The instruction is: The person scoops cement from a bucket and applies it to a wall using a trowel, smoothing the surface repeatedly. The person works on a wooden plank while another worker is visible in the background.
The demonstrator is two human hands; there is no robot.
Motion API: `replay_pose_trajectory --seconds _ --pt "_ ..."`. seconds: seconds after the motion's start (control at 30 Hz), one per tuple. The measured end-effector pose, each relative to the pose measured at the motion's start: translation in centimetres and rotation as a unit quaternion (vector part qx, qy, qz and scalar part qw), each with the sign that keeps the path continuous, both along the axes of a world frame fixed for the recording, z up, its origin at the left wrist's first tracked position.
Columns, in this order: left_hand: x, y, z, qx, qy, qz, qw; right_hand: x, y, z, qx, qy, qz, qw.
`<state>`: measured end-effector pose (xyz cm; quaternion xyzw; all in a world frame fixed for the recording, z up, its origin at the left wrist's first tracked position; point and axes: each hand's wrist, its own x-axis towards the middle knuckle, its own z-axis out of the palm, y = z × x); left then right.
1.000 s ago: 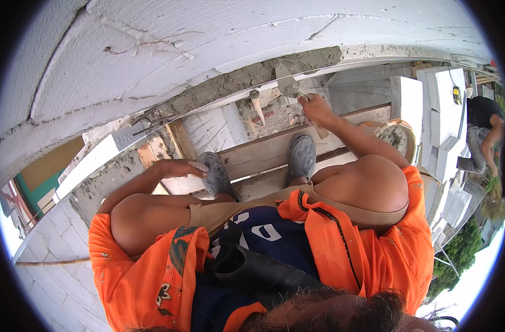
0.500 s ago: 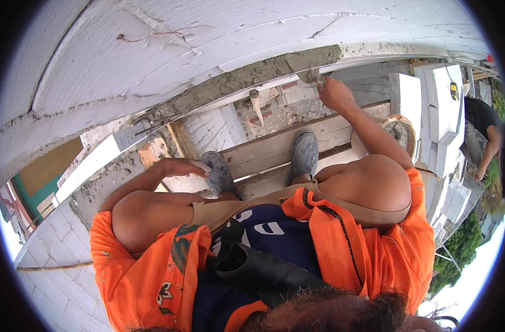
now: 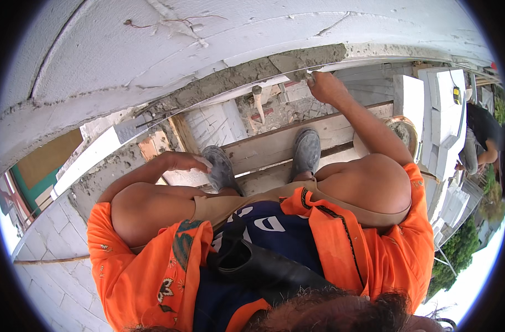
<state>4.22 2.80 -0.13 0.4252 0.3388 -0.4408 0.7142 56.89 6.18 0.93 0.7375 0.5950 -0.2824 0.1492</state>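
Note:
My right hand (image 3: 326,88) is closed round the handle of a trowel (image 3: 300,74). Its mortar-coated blade lies against the edge of a rough grey mortar strip (image 3: 224,82) that runs along the foot of the white wall. The fist hides most of the handle. Over my bent left knee hangs my left hand (image 3: 184,161), empty, with its fingers loosely stretched and pale at the tips. It is just beside my grey left boot (image 3: 221,169).
Boards (image 3: 269,146) lie under my boots. A bucket (image 3: 403,131) stands partly behind my right forearm, close to stacked white blocks (image 3: 443,110). A wooden-handled tool (image 3: 258,102) leans beyond the boards, above rubble. Another person (image 3: 479,138) crouches at far right. The white wall (image 3: 263,33) spans the top.
My right hand and the trowel have moved a little to the left along the mortar strip. My left hand has risen slightly in the view. The other person's pose has shifted.

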Motion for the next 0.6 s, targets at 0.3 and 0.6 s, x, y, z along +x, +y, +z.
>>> replay_pose_trajectory --seconds 0.3,0.6 --pt "-0.3 0.7 0.1 0.001 -0.004 0.013 1.0 7.2 -3.5 1.5 0.048 -0.018 -0.067 0.996" --pt "0.2 1.5 -1.4 -0.035 0.0 -0.025 0.999 7.5 -16.6 16.0 0.018 0.127 -0.278 0.952"
